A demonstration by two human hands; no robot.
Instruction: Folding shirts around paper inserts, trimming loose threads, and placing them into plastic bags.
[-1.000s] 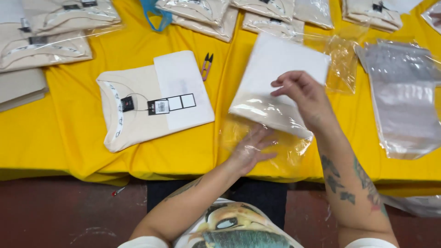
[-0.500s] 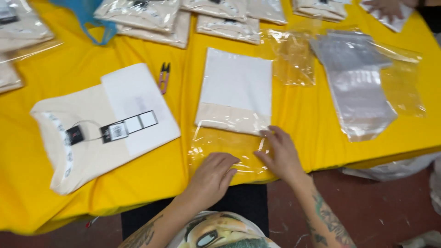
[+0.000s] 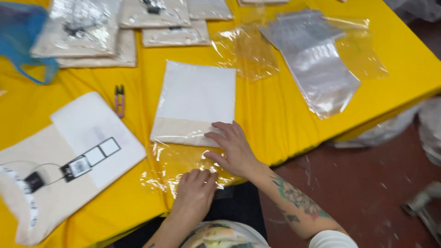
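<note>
A folded cream garment with a white sheet on top (image 3: 195,103) lies part-way inside a clear plastic bag (image 3: 177,167) on the yellow table (image 3: 275,110). My right hand (image 3: 232,149) lies flat with spread fingers on the garment's near edge and the bag's open end. My left hand (image 3: 195,193) presses down on the bag's loose near flap at the table's front edge. Neither hand grips anything.
Another folded cream garment with a white sheet and hang tags (image 3: 69,160) lies at the left. Small purple thread snips (image 3: 120,100) sit beside it. Bagged garments (image 3: 133,20) line the far side, a stack of empty clear bags (image 3: 317,64) lies right, a blue bag (image 3: 23,41) far left.
The view has swung left and nearer. My right hand slid up from the bag's flap onto the garment's near edge; my left hand stays on the flap.
</note>
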